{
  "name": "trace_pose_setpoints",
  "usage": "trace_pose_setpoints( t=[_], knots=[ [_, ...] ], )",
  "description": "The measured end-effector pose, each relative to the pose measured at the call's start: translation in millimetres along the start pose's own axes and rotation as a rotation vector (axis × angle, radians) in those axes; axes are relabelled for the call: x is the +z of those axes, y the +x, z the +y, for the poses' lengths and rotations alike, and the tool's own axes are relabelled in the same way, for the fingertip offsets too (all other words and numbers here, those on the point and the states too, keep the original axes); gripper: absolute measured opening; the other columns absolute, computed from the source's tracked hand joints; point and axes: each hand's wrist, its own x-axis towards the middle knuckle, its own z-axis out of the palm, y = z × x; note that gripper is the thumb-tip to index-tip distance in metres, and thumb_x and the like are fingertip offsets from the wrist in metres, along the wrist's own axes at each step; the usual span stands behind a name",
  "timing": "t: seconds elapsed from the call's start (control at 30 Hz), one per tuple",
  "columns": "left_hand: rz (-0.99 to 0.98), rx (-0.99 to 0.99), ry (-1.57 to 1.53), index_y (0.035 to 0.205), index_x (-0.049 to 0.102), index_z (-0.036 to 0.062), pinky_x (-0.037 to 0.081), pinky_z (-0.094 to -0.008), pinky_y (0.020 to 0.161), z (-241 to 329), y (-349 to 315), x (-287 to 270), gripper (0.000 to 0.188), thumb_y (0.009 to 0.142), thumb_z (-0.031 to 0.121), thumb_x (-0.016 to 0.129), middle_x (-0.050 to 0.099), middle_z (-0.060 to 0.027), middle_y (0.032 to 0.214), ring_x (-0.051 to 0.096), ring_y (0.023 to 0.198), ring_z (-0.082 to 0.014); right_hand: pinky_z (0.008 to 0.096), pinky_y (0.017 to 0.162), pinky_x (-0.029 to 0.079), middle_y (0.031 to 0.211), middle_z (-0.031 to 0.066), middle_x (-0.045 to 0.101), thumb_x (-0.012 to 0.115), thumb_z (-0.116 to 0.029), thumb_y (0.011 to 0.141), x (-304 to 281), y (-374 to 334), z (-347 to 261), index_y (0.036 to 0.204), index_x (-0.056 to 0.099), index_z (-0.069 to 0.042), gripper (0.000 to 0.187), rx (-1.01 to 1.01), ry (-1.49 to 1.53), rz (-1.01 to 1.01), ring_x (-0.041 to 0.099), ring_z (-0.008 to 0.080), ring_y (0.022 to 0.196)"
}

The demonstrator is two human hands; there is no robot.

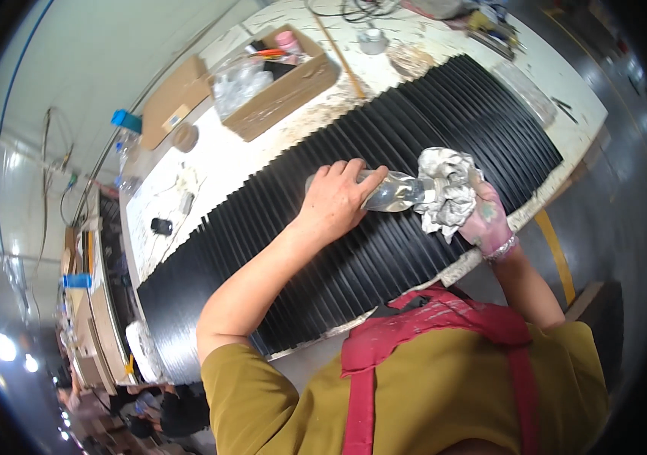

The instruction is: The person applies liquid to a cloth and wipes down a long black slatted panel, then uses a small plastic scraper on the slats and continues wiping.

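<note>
My bare left hand [341,196] is wrapped round a clear plastic bottle [393,192], which is tipped on its side with its neck toward the right. A crumpled whitish cloth [446,191] meets the bottle's mouth. Behind that cloth, my right hand [488,220] in a stained pink glove grips it from the right; some of its fingers are hidden. Both hands are above a long black ribbed sheet [301,250], pleated in close folds, that stretches diagonally across the white table [221,178].
Beyond the sheet stands an open cardboard box [274,95] holding plastic bags and small items. A wooden stick [339,57], a tape roll [185,137] and a small black object [162,226] lie on the table. Tools [490,42] sit at the far right corner. Other people are at lower left.
</note>
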Motion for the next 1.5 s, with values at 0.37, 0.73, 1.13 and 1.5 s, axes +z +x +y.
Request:
trace_pose_setpoints(
  t=[0.37, 0.73, 1.13, 1.5],
  knots=[
    [0.273, -0.404, -0.238, 0.128, 0.050, 0.0035, 0.041, -0.0419, 0.097, -103.2, -58.2, 13.2, 0.069, 0.066, 0.013, 0.077, 0.056, -0.0179, 0.120, 0.051, 0.114, -0.0352, 0.0458, 0.088, 0.051, 0.105, 0.0113, 0.066, 0.054, -0.021, 0.086, 31.3, 111.2, 63.2, 0.107, 0.061, -0.005, 0.027, 0.189, -0.014, -0.051, 0.064, 0.0272, 0.097],
    [0.833, -1.035, -0.278, 0.133, 0.038, -0.0035, 0.037, -0.0389, 0.102, -288.7, -103.7, 71.4, 0.079, 0.073, 0.028, 0.079, 0.050, -0.0221, 0.129, 0.051, 0.117, -0.0341, 0.0483, 0.096, 0.048, 0.122, 0.0213, 0.056, 0.049, -0.023, 0.094, 2.4, -26.0, -55.1, 0.127, 0.045, 0.004, 0.044, -0.366, -0.067, 0.020, 0.058, 0.0338, 0.110],
    [0.730, -1.083, -0.074, 0.142, 0.025, -0.0058, 0.034, -0.0398, 0.106, -271.4, -159.9, 109.7, 0.084, 0.084, 0.033, 0.071, 0.038, -0.0245, 0.140, 0.040, 0.128, -0.0306, 0.0535, 0.102, 0.040, 0.125, 0.0202, 0.056, 0.037, -0.033, 0.096, -9.4, -94.2, -247.3, 0.126, 0.052, 0.001, 0.048, -0.890, -0.279, 0.290, 0.054, 0.0379, 0.115],
    [0.153, 0.138, -0.695, 0.112, 0.060, 0.0037, 0.045, -0.0408, 0.094, 193.4, 210.6, 130.2, 0.036, 0.080, 0.018, 0.068, 0.059, -0.0133, 0.119, 0.055, 0.113, -0.0320, 0.0469, 0.085, 0.055, 0.112, 0.0122, 0.064, 0.049, -0.020, 0.094, 4.5, 15.3, -398.3, 0.121, 0.055, -0.002, 0.033, -0.719, -0.642, 0.316, 0.064, 0.0276, 0.100]
  ],
)
